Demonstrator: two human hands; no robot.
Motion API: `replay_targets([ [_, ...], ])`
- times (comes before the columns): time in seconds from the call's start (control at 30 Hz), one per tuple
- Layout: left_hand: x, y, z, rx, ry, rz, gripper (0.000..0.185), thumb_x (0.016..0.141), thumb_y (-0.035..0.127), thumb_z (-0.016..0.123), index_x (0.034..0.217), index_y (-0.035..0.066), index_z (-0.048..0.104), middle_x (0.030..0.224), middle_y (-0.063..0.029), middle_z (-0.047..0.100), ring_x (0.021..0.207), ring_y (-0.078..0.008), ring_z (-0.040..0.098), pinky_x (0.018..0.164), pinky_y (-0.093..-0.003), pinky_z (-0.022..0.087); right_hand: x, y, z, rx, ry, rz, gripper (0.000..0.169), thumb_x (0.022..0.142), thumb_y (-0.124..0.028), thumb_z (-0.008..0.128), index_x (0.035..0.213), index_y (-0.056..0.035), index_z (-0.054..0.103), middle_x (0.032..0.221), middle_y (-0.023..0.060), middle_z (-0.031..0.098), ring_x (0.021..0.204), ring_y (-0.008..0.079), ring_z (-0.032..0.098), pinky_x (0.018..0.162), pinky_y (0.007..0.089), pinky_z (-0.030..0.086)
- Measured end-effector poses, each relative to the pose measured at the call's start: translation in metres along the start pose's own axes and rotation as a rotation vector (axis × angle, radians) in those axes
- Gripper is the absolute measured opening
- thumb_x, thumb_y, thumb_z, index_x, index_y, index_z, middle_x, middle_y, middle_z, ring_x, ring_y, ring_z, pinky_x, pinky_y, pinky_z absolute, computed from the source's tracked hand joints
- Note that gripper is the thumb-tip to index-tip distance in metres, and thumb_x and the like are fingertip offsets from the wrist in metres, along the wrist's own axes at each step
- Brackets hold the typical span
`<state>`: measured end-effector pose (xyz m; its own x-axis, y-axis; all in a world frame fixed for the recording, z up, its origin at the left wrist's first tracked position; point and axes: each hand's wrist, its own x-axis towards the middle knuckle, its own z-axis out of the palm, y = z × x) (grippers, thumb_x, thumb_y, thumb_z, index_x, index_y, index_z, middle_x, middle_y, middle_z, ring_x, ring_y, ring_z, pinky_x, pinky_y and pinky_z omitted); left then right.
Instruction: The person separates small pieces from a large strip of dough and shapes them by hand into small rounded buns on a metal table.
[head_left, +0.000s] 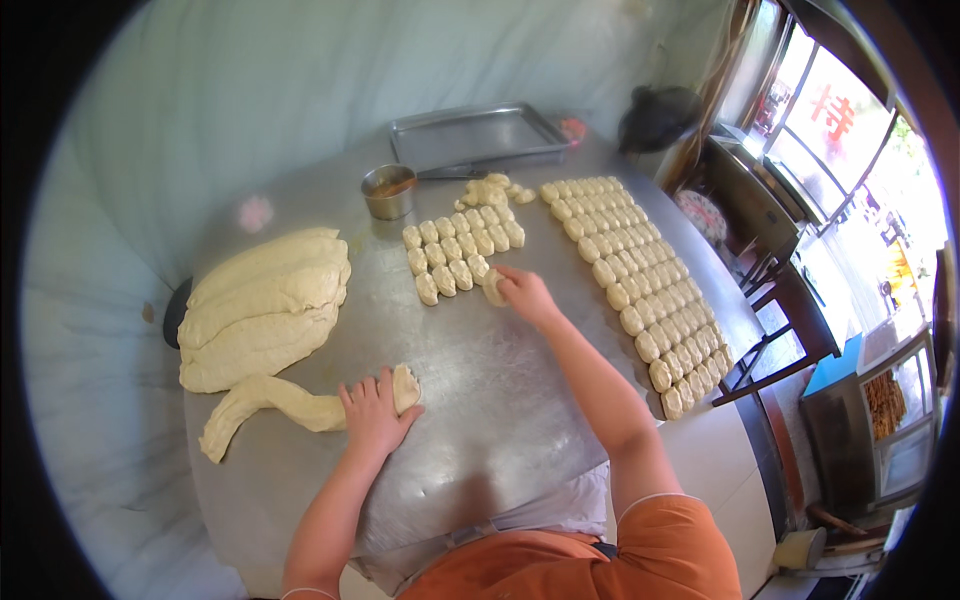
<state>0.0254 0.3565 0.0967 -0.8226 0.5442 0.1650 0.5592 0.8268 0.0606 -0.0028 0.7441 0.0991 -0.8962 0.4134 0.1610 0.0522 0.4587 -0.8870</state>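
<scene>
My left hand (375, 414) lies over a thick dough rope (304, 409) near its cut right end, fingers across the top and thumb on the near side. The rope bends leftward towards the table's left edge. Between the fingers of my right hand (525, 292) is a dough piece (493, 288), at the right end of the nearest row in a small block of dough pieces (450, 247). A large folded slab of dough (262, 307) rests at the left. Further right, a long block of dough pieces (637, 285) stands in close rows.
The metal table (480, 390) bears a metal bowl (389, 192) with brownish contents, a knife (450, 172), a heap of dough scraps (491, 191) and a metal tray (480, 135) by the wall. A black pan (660, 118) is beyond the far right corner. A dark stool (814, 330) stands right.
</scene>
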Motion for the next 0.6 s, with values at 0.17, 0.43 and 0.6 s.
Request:
replay_targets([
  [0.17,0.006,-0.018,0.019,0.037,0.061,0.080,0.082,0.086,0.069,0.076,0.141,0.009,0.063,0.108,-0.0140,0.067,0.103,-0.0348,0.065,0.092,-0.0490,0.048,0.066,0.011,0.010,-0.163,0.114,0.096,0.047,0.098,-0.042,0.071,0.123,-0.0035,0.080,0.108,0.0231,0.081,0.100,0.0384,0.079,0.092,0.0469,0.059],
  [0.43,0.034,-0.013,0.033,-0.006,0.118,0.058,0.068,0.085,0.065,0.077,0.126,0.011,0.071,0.096,-0.0127,0.070,0.090,-0.0382,0.070,0.081,-0.0520,0.056,0.092,0.053,0.046,-0.351,0.292,0.091,0.046,0.097,-0.044,0.073,0.113,-0.0011,0.079,0.116,0.0255,0.075,0.109,0.0439,0.071,0.096,0.0521,0.056],
  [0.6,0.043,-0.027,0.021,-0.271,0.022,-0.071,0.070,0.082,0.057,0.084,0.133,0.011,0.071,0.106,-0.0160,0.074,0.098,-0.0398,0.073,0.083,-0.0522,0.059,-0.011,-0.055,0.110,-0.242,0.042,0.043,0.038,0.102,-0.036,0.072,0.119,-0.0021,0.074,0.106,0.0238,0.076,0.101,0.0439,0.074,0.087,0.0528,0.059],
])
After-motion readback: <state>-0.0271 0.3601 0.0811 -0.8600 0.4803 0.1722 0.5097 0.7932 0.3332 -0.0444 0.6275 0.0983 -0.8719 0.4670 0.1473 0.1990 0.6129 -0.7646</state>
